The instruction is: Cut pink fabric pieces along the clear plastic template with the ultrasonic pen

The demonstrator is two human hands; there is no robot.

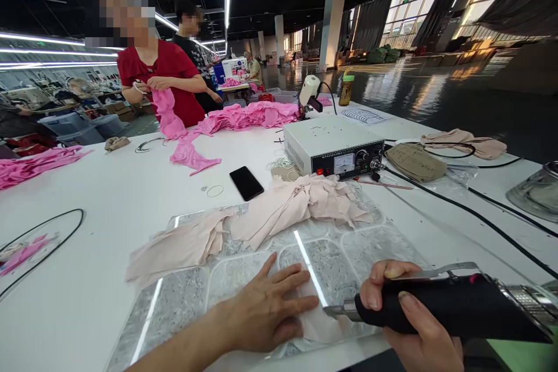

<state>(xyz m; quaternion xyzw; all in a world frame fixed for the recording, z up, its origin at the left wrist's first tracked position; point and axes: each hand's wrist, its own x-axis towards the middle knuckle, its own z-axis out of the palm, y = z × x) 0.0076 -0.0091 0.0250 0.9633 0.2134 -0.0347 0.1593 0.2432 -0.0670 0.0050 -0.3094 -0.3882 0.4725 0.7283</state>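
Several pink pieces (35, 167) lie at the far edge of the white bench (108, 209), toward its left end. Nearer, a dark cable (81, 226) bends in a loop on the left side. Beyond the far edge a co-worker in red (174, 72) holds up pink cloth (165, 113), which trails onto the bench.

Along the near edge lies a clear mat (181, 296) with grey stone-like panels, probably there to give a smooth surface to work on. A small pale stack (183, 244) lies over its far left corner, and a larger pale pile (300, 203) over its far edge, likely set there to be within reach while leaving the near part free. A phone (246, 183) lies just beyond the larger pile.

The left hand (270, 302) is flat, fingers spread and gripping nothing; it seems to pin a pale fabric piece (320, 322) by the mat's near edge. A white control box (335, 142) stands behind the larger pile, its dial facing the worker, presumably for easy reading. The right hand (416, 317) is wrapped around a black handpiece (444, 305), held low with its metal tip at the fabric; whether they touch is unclear. Farther right are a khaki bundle (416, 163) and, by the right edge, a glass jar (534, 195).
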